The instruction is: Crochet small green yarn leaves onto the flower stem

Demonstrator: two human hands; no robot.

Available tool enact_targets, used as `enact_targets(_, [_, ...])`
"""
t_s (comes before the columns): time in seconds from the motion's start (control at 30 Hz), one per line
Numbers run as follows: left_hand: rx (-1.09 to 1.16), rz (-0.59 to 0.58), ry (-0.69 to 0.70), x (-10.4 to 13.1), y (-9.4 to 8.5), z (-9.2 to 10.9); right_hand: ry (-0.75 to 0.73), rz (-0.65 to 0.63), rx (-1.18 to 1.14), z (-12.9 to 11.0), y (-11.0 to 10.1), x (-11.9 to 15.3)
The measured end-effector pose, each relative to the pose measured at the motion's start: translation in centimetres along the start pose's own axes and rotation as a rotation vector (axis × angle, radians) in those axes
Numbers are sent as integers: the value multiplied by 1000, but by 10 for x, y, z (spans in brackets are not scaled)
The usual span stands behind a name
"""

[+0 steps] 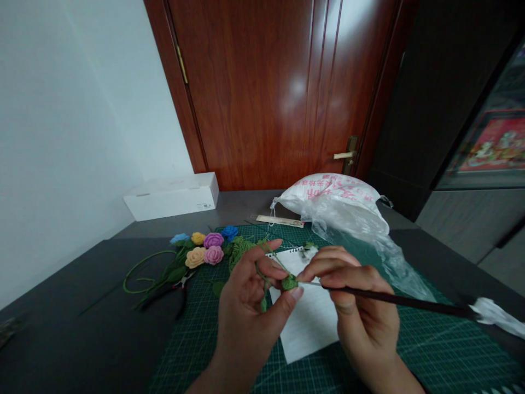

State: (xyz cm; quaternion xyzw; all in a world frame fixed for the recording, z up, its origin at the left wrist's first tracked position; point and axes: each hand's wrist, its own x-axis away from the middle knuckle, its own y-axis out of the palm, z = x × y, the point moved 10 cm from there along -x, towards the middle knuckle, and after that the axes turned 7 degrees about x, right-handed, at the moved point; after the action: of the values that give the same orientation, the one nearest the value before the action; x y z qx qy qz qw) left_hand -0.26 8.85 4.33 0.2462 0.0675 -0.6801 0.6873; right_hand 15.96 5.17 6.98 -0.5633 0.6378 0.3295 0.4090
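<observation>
Between the thumb and fingers of my left hand (254, 306) is a small green crochet piece (289, 282). Green yarn (283, 264) runs from it up around my left index finger. My right hand (363, 306) grips a crochet hook (394, 298) with a long dark handle, its thin metal end reaching the green piece. Whether the tip is inside a stitch I cannot tell. Beneath both hands lies a white sheet of paper (311, 323) on a green cutting mat (192, 339). A ball of green yarn (241, 249) sits behind my left hand, partly hidden.
Crocheted flowers (213, 241) in several colours lie at the left with green stems, beside black-handled pliers (180, 295). Farther back are a white box (172, 197), a ruler (281, 221) and a white plastic bag (336, 202). White tissue (496, 314) is at the right.
</observation>
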Motion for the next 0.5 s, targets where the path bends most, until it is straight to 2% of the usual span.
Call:
enact_targets(0.23, [-67, 53, 65, 3, -6, 3, -143, -100, 192, -14, 8, 2])
enact_targets(0.37, [-31, 20, 62, 5, -2, 4, -198, -73, 269, -24, 7, 1])
enact_targets(0.5, [79, -44, -8, 4, 5, -2, -218, -46, 307, -27, 4, 4])
